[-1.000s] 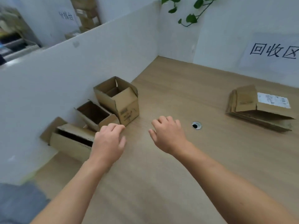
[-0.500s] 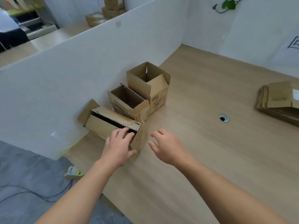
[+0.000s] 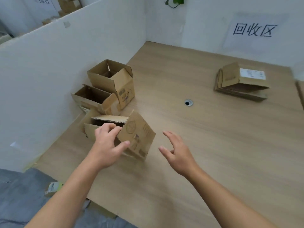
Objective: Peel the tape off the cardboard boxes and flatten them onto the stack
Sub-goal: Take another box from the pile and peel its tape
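Observation:
Three open cardboard boxes stand along the white partition at the left of the wooden table (image 3: 213,145). My left hand (image 3: 108,145) grips the nearest box (image 3: 138,134) by its corner, fingers over the top edge and thumb on the printed side; the box is tilted. Behind it sit a second open box (image 3: 92,97) and a taller third box (image 3: 115,83). My right hand (image 3: 177,153) hovers just right of the held box, fingers spread, touching nothing. A stack of flattened boxes (image 3: 240,86) lies at the far right, its top piece bearing a white label.
White partition walls (image 3: 57,63) close the table on the left and back. A small round cable hole (image 3: 188,102) sits mid-table. A sign with black characters (image 3: 254,31) hangs on the back wall. Beyond the table's near-left edge is grey floor with a scrap of paper (image 3: 53,188).
My left hand has taken hold of the nearest box and pulled it away from the wall, tilting it. My right hand has opened and moved to the box's right.

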